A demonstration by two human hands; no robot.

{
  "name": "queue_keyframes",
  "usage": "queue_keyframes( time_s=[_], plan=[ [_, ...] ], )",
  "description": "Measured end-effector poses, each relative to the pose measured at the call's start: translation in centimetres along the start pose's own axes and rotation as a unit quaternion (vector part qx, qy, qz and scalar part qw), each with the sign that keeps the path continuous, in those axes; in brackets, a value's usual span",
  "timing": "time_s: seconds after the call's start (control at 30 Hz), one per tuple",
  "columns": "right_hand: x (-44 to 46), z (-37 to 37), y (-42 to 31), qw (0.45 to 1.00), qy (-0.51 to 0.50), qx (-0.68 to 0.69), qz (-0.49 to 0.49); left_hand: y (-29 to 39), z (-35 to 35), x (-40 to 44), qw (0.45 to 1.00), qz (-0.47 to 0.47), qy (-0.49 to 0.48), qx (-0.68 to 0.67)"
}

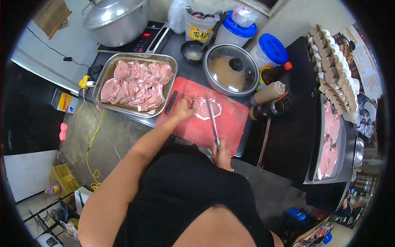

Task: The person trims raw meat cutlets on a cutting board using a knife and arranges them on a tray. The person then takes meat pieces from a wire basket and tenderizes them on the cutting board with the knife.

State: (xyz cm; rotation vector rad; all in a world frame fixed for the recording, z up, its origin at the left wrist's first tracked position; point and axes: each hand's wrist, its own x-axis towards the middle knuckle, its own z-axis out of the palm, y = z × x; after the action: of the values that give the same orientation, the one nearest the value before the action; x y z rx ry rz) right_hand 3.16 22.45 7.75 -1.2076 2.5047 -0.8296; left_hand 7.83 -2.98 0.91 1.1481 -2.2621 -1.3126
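Note:
A raw pork chop [201, 108] lies flat on the red cutting board [185, 131]. My left hand [184, 108] is at the chop's left edge, its fingers bent and gripping the rim of the meat. In my right hand [222, 154], near the board's front edge, is the handle of a knife [213, 119]. The long blade points away from me and lies across the right part of the chop. Whether it has cut into the meat cannot be made out.
Left of the board, a metal tray [173, 66] with a mesh rack holds several pork chops [133, 84]. A lidded glass bowl [230, 72], bottles [269, 92] and tubs stand behind. A large pot [119, 24] sits on an induction cooker [150, 39]. More meat lies in a right-hand tray [341, 156].

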Motion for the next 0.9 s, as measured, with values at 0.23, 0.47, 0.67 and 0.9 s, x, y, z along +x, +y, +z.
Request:
queue_keyframes(
  time_s=[0.23, 0.47, 0.67, 0.9],
  plan=[
    [0.4, 1.7, 2.1, 0.99, -0.09, -0.074, 0.076, 0.5, 0.2, -0.2, 0.999, 0.035, -0.009, -0.01],
    [0.6, 1.6, 2.0, 0.999, -0.006, -0.043, 0.028, 1.4, -0.1, 0.2, 1.0, -0.002, 0.013, -0.009],
    [0.6, -1.5, -1.4, 0.998, 0.054, 0.021, -0.001, -0.8, 1.0, 0.8, 0.997, 0.051, -0.056, -0.006],
    [0.9, 0.2, 1.6, 0.991, -0.083, -0.086, 0.067, 1.4, -0.2, -0.2, 0.997, 0.062, -0.036, 0.025]
  ],
)
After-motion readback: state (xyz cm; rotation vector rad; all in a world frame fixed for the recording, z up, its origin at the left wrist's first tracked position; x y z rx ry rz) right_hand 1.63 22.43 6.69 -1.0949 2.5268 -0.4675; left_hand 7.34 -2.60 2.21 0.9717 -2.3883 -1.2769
